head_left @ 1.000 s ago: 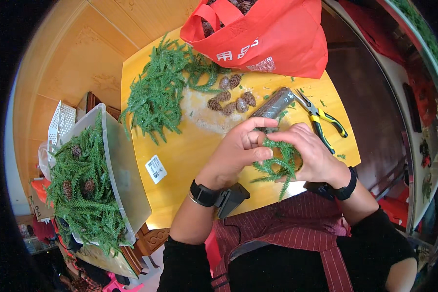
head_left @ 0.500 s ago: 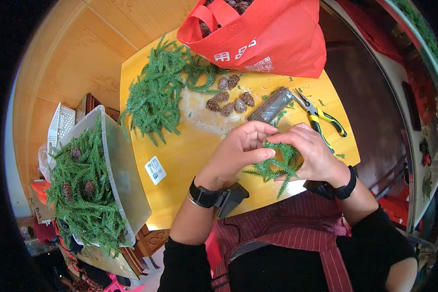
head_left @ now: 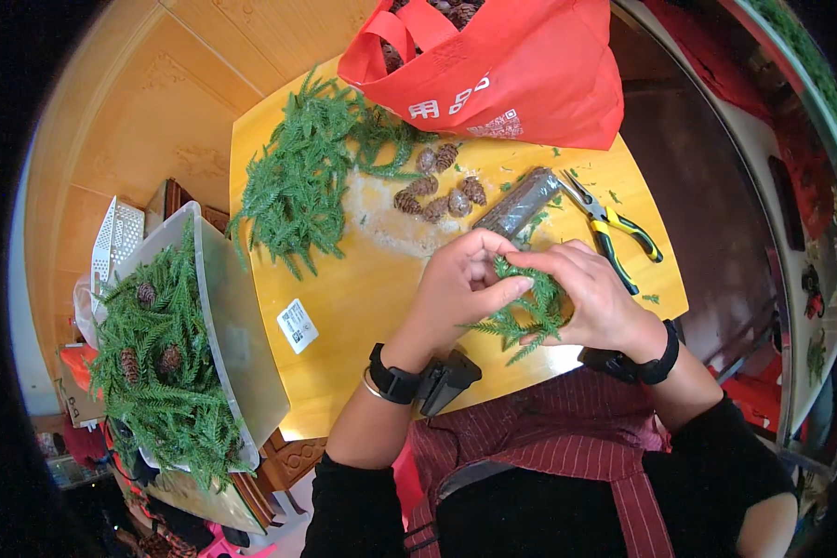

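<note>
Both my hands hold one artificial pine sprig (head_left: 534, 312) over the near edge of the yellow table (head_left: 372, 381). My left hand (head_left: 465, 288) pinches it with thumb and fingers at its upper end. From the other side my right hand (head_left: 597, 293) grips the same sprig, fingertips close to the left ones. Just beyond the hands lies a brown wrapped bundle (head_left: 521, 205). To its right are long-nose pliers (head_left: 612, 226) with yellow and black handles, jaws pointing away. Several pine cones (head_left: 434, 186) lie further back. The sprig's stem end is hidden by my fingers.
A pile of green pine sprigs (head_left: 298, 177) covers the table's far left. A red bag (head_left: 502, 74) of pine cones stands at the back. Left of the table, a clear bin (head_left: 242, 372) holds sprigs and a few cones. A white label (head_left: 297, 325) lies near the left edge.
The sprig has turned slightly between my hands, and its tips have shifted up and left. My left wrist has tilted a little; both hands keep their hold.
</note>
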Action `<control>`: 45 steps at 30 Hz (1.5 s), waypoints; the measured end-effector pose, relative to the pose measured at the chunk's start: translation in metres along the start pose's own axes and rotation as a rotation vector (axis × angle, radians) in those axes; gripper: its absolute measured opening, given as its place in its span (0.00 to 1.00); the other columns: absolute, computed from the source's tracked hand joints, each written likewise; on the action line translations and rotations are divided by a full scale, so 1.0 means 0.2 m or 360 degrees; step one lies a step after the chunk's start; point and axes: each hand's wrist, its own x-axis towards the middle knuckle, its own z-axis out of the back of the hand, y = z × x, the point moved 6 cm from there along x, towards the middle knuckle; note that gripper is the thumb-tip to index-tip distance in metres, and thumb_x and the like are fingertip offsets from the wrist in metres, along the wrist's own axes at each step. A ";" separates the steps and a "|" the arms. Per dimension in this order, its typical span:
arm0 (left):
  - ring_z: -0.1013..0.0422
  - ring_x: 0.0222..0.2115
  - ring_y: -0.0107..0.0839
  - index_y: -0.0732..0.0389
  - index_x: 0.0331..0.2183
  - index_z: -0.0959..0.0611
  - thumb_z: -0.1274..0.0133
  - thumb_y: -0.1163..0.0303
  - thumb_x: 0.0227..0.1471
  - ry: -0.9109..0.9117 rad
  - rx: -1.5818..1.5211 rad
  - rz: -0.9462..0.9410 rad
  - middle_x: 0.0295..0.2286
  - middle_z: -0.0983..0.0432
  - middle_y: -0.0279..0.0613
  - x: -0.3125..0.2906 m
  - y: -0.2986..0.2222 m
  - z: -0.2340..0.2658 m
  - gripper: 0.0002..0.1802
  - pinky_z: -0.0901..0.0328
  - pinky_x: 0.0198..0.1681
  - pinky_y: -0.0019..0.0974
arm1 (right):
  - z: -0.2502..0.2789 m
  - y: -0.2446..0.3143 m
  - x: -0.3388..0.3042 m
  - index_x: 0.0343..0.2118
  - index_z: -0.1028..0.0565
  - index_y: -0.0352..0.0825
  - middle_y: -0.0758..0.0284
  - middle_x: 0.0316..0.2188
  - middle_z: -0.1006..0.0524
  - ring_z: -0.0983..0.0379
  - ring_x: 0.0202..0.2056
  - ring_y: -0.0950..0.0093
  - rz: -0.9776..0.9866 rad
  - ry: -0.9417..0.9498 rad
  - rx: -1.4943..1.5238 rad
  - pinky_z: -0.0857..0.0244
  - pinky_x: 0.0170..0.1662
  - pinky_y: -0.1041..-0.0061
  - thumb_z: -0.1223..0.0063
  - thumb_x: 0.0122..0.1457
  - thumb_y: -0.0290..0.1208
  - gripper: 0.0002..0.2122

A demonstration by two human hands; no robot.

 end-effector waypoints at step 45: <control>0.37 0.24 0.14 0.62 0.25 0.30 0.51 0.80 0.43 -0.0181 0.0196 -0.0356 0.24 0.31 0.29 -0.04 -0.05 0.02 0.05 0.41 0.26 0.20 | -0.01 -0.02 -0.01 0.51 0.37 0.30 0.57 0.43 0.30 0.31 0.42 0.63 -0.0298 0.0053 0.0470 0.38 0.45 0.71 0.50 0.48 0.24 0.24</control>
